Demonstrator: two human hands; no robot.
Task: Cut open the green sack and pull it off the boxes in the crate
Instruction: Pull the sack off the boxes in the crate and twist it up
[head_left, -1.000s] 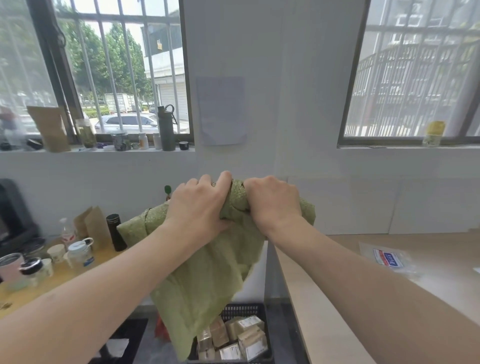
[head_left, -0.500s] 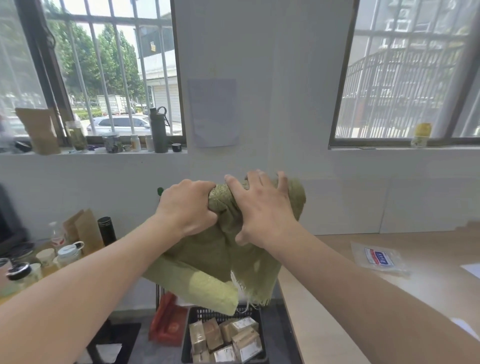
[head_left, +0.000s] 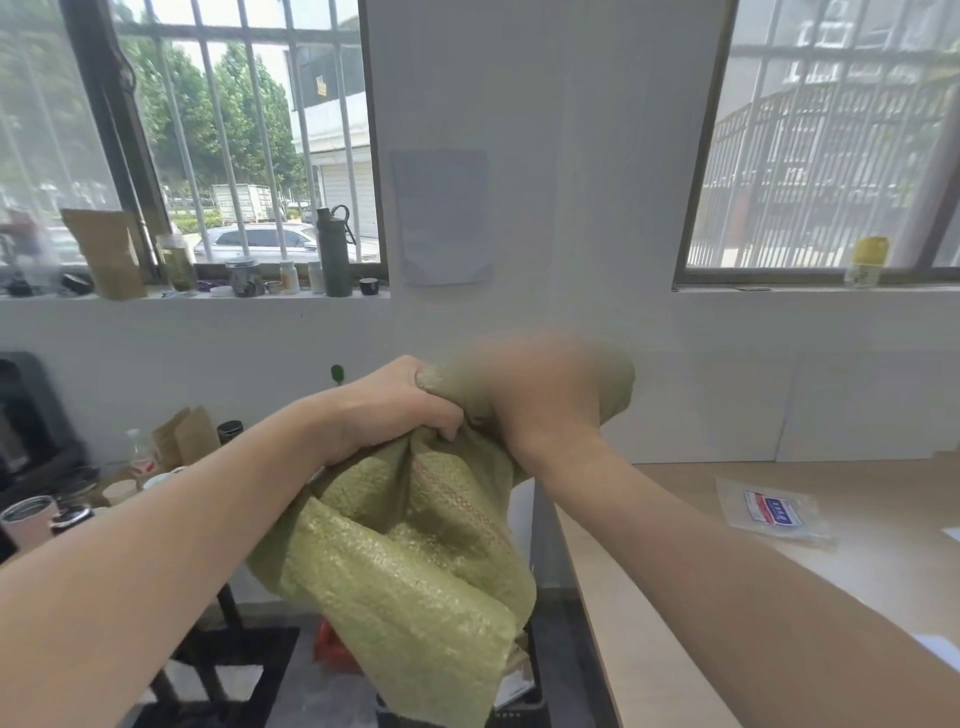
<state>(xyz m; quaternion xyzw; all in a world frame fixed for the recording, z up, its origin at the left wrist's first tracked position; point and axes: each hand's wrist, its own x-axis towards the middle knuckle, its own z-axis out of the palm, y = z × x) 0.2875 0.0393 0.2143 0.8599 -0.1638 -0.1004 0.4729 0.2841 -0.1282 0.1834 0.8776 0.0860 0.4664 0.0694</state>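
Sack (head_left: 410, 566) hangs bunched in the air, the left hand (head_left: 395, 410) fisted on its top and the blurred right hand (head_left: 540, 400) apparently gripping alongside, judged to lift it clear of the crate (head_left: 519, 714).

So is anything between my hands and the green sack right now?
Nothing visible. The left hand is closed directly on the green sack, and the right hand, though blurred, lies against the bunched top, so its grip is unclear.

Bright, even daylight from two barred windows (head_left: 228, 140) on the far wall; soft, faint shadows. Right hand (head_left: 540, 395) smeared by motion blur; left hand (head_left: 395, 410) sharp. Wide-angle bending at edges, window frames leaning. Mild overexposure outside.
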